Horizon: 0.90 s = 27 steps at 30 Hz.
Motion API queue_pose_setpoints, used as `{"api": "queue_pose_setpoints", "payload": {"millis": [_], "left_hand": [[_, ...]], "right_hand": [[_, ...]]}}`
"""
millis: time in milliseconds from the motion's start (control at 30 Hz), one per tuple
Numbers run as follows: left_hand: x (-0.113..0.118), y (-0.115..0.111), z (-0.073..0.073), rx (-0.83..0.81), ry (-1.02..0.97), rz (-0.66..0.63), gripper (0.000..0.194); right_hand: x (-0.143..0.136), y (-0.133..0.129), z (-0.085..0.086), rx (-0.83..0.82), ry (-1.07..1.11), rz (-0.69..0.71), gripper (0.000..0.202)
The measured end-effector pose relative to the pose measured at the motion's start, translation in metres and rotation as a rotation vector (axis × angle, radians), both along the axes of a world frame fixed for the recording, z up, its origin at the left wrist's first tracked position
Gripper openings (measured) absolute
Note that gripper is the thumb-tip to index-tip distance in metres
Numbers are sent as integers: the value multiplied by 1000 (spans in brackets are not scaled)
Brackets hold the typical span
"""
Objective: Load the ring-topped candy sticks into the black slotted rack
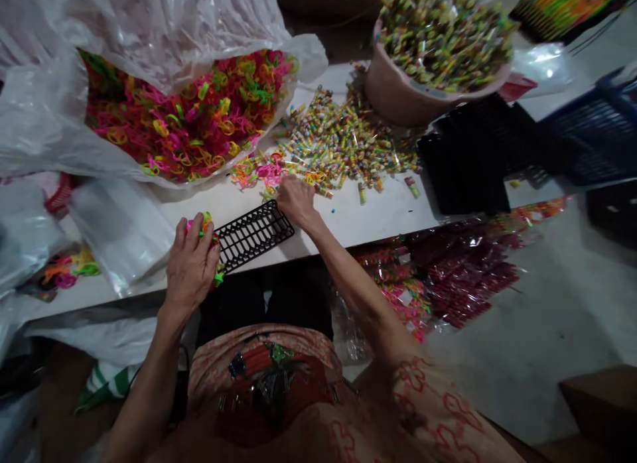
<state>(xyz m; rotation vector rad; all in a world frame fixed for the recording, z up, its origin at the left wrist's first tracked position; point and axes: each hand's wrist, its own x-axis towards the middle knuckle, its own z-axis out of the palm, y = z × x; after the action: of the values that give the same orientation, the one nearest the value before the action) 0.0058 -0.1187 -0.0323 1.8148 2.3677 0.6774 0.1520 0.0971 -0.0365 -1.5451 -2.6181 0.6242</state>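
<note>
1. Towards nine o'clock, the black, rectangular openwork plastic tray [256, 236] looks hard, with a dull sheen.
2. At ten o'clock, the whitish, translucent plastic sack [164, 25] is thin, crinkled and glossy; the pink, yellow and green looped plastic pieces [199, 134] inside look smooth.
3. At one o'clock, the pale-pink, round plastic tub [411, 97] is smooth (its small, yellowish tubes [442, 38] glint more).
4. Centrally, the white, flat tabletop [358, 216] appears smooth, faintly shiny.
5. At seven o'clock, the reddish, patterned garment [269, 377] is soft cloth.
</note>
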Motion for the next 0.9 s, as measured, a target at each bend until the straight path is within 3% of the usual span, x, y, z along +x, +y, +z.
{"api": "queue_pose_setpoints", "payload": {"millis": [100,200,300,400,500,733,900], "left_hand": [[0,0,1,-7,-17,-4,49],[1,1,3,-26,-16,17,49],[2,2,6,-51,-8,19,50],[2,2,7,-67,-20,11,50],[2,2,8,-75,-37,19,50],[3,3,11,-101,-80,30,57],[0,2,9,-71,-63,-10,57]], "right_hand": [[5,-32,-8,-197,315,-47,17],[-2,-84,-27,-524,649,20,13],[-13,-125,-43,-688,834,36,9],[-19,-138,-50,-635,817,96,5],[-16,-133,-49,-508,718,211,4],[-17,-123,-33,-330,384,611,15],[-20,-124,-25,-345,325,630,20]]}}
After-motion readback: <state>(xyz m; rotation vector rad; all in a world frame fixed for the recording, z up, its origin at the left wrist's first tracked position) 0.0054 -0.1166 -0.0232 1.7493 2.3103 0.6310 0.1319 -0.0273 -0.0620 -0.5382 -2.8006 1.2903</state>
